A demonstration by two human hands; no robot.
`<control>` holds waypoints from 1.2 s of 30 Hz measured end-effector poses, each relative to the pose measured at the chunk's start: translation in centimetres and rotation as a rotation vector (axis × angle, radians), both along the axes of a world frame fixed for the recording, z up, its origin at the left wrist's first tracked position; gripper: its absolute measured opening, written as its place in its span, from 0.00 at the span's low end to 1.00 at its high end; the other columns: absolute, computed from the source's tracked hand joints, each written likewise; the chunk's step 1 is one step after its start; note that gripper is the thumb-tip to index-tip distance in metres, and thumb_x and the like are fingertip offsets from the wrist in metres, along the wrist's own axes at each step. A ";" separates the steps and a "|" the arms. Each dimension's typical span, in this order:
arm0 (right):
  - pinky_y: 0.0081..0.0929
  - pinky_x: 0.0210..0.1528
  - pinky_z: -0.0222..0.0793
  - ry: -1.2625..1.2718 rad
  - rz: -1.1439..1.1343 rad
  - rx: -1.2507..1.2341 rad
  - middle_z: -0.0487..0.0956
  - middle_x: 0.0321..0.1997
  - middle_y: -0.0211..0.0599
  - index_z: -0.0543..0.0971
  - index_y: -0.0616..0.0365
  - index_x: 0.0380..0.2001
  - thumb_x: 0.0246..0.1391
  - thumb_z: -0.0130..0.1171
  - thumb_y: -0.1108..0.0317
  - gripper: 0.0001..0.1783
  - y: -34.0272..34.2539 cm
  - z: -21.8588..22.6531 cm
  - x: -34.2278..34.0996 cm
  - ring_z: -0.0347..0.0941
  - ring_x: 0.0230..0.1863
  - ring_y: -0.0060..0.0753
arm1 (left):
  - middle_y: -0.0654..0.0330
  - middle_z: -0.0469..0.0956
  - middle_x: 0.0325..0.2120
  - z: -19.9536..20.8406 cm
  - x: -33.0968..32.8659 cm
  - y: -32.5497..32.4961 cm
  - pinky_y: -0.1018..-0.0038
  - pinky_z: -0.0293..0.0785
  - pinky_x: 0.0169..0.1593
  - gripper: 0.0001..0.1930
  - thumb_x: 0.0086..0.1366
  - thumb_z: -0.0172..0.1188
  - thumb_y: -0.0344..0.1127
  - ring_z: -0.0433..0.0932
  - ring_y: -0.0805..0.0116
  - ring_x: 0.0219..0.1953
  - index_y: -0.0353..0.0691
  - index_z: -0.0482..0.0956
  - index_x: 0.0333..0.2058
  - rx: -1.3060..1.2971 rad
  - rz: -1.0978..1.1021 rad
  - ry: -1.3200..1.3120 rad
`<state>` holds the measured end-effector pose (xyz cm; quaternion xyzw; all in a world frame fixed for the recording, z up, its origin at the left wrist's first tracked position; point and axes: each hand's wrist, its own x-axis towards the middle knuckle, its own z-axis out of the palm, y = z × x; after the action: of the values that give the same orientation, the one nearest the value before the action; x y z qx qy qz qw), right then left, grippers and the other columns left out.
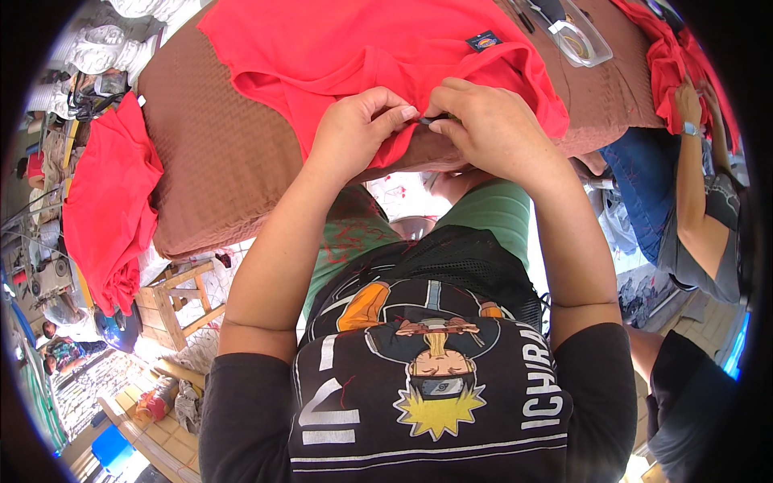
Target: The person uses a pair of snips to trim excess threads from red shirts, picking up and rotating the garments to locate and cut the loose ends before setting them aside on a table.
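A red garment (pixel 386 40) with a dark label inside its neck lies across the brown covered table, one edge hanging over the near side. My left hand (pixel 361 133) is closed in a pinch on the garment's near edge. Beside it, my right hand (pixel 487 125) is closed around a small dark tool (pixel 431 121), whose tip sits between my two hands against the red cloth. Most of the tool is hidden by my fingers, so its exact kind is unclear.
The brown quilted table cover (pixel 217 153) spreads around the garment. A clear plastic box (pixel 581 39) stands at the far right. Another red garment (pixel 117 201) hangs at left, near a wooden stool (pixel 173 302). At right, another person's arm (pixel 691 153) reaches to red cloth (pixel 672 64).
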<state>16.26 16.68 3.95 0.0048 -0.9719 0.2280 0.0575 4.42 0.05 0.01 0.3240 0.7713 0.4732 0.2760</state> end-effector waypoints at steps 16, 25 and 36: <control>0.42 0.37 0.71 0.028 -0.012 0.009 0.78 0.36 0.38 0.76 0.56 0.33 0.51 0.59 0.64 0.09 0.0 -0.5 0.4 0.77 0.37 0.48 | 0.65 0.83 0.36 0.7 0.3 0.1 0.80 0.72 0.40 0.11 0.67 0.57 0.41 0.79 0.78 0.38 0.39 0.80 0.38 -0.014 -0.008 -0.082; 0.42 0.39 0.71 0.095 0.004 -0.051 0.79 0.38 0.39 0.77 0.57 0.35 0.50 0.60 0.65 0.10 0.8 0.5 0.9 0.76 0.39 0.49 | 0.55 0.78 0.30 6.7 -0.3 -2.4 0.78 0.66 0.39 0.24 0.72 0.47 0.44 0.74 0.72 0.33 0.38 0.77 0.19 0.427 -0.531 0.146; 0.30 0.44 0.72 0.255 -0.137 -0.532 0.79 0.37 0.40 0.78 0.61 0.41 0.51 0.62 0.69 0.13 2.0 -0.2 1.2 0.77 0.40 0.36 | 0.55 0.80 0.38 9.8 1.1 -2.7 0.74 0.72 0.35 0.11 0.68 0.54 0.37 0.76 0.71 0.32 0.36 0.80 0.40 0.198 -0.069 0.150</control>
<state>17.44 18.68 3.76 -0.0473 -0.8612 0.4676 0.1935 5.49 -2.60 9.78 0.4103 0.7276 0.5119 0.2003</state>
